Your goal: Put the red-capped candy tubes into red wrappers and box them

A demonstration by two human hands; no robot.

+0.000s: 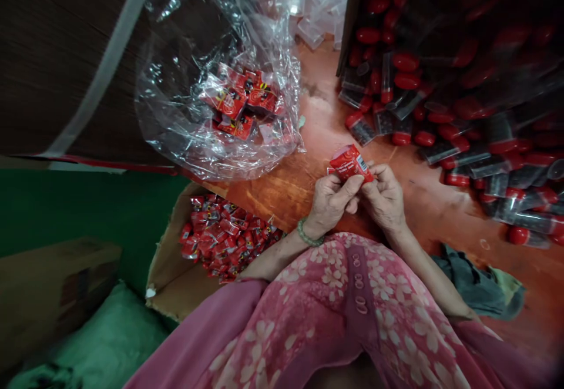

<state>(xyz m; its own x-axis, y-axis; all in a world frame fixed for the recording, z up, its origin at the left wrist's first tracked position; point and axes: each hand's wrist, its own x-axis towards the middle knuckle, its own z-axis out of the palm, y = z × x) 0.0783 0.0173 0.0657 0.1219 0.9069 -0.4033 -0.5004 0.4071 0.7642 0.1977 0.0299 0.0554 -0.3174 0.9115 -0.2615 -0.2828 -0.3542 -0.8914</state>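
In front of my body, both hands pinch a small red printed packet [351, 163] with white lettering and a barcode. My left hand [331, 204], with a green bead bracelet at the wrist, grips its lower left side. The lower right corner is between the fingers of my right hand [384, 198]. My thumbs nearly meet at the packet's lower edge. What the packet contains is hidden. Farther up and left, a clear plastic bag [176, 136] holds several similar red packets [235, 104].
A cardboard box [170, 283] full of red packets [224, 236] stands at the lower left. Clear tubes with red caps [408, 71] are heaped at right. Clear empty tubes [324, 1] lie at the back. A dark cloth [476, 286] rests on the orange tabletop [321, 83].
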